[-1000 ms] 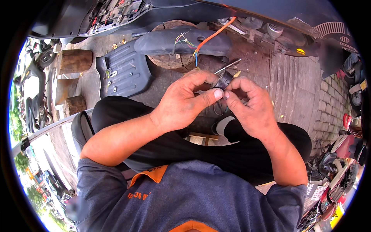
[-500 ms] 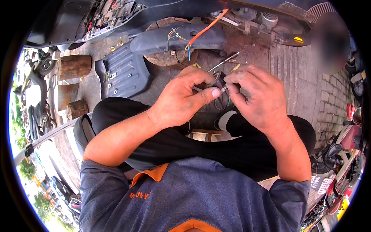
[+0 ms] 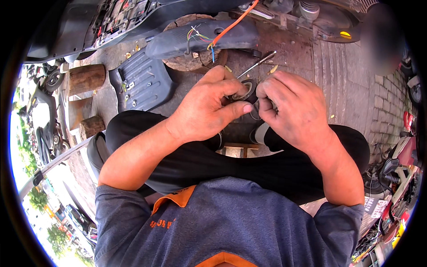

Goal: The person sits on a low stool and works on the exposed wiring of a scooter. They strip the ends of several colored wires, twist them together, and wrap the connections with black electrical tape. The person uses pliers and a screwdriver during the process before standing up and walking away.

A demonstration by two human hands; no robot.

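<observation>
I judge this as partway through — the small dark round part with a paler rim (image 3: 252,91) is up off the floor and between my hands, being worked on, and I can't see it fitted to anything. Straight beyond it, the thin multicoloured wires (image 3: 194,34) on the long black plastic cover (image 3: 178,46) splay loose, their ends joined to nothing that I can make out, so that much looks undone.

My left hand (image 3: 202,100) is half closed, thumb and curled fingers pinching the round part from its left side. My right hand (image 3: 296,107) is bent in just beside it, fingers curled toward the thumb — whether they grip anything, I cannot tell. A thin dark wire loop (image 3: 254,117) hangs between both hands, and a slim metal tool (image 3: 258,64) lies just beyond them.
</observation>
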